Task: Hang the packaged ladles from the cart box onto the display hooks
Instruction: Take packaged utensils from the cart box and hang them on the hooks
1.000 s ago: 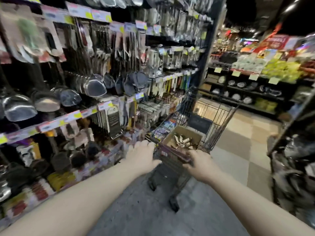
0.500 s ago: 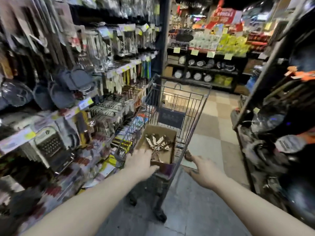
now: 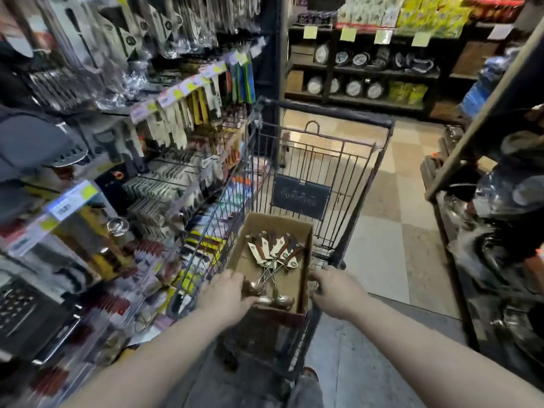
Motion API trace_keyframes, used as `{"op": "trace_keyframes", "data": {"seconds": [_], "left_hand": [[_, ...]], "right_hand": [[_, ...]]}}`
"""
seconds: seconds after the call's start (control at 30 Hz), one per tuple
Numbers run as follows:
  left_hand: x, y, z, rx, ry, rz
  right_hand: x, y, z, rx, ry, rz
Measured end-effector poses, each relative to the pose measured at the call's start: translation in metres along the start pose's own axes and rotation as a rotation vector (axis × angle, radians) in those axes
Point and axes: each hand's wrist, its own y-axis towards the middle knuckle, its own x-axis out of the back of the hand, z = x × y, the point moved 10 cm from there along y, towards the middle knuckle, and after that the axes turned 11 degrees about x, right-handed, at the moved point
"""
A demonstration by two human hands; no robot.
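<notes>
Several packaged ladles (image 3: pixel 273 256) with card tags lie fanned out in an open cardboard box (image 3: pixel 245 267), which sits in the near end of a wire shopping cart (image 3: pixel 325 114). My left hand (image 3: pixel 225 298) curls over the cart's handle at the box's near left corner. My right hand (image 3: pixel 335 293) grips the handle's right end beside the box. The display rack with hooks (image 3: pixel 176 92) runs along the left, hung with packaged kitchen tools and price tags; it is blurred.
A dark shelf post (image 3: pixel 272 54) stands ahead of the cart's left front corner. Shelves of wrapped cookware (image 3: pixel 506 201) line the right side. A cross-aisle shelf with round tins (image 3: pixel 353 86) lies ahead. Tiled floor (image 3: pixel 382 245) runs to the cart's right.
The cart has rolled along the aisle and the view has swung right, so the rack slid off to the left. My right hand, loose half a second ago, is back on the handle.
</notes>
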Motion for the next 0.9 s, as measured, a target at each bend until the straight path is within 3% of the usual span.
{"op": "trace_keyframes", "data": {"seconds": [0.37, 0.67, 0.9], "left_hand": [[-0.045, 0.140, -0.046, 0.138, -0.050, 0.208], [-0.139, 0.246, -0.058, 0.072, -0.073, 0.366], [-0.218, 0.313, -0.067, -0.003, -0.156, 0.470]], "right_hand": [[-0.043, 0.172, -0.075, -0.001, 0.221, 0.229], [-0.137, 0.244, -0.114, -0.198, 0.369, 0.359], [-0.205, 0.299, -0.130, -0.373, 0.605, 0.295]]}}
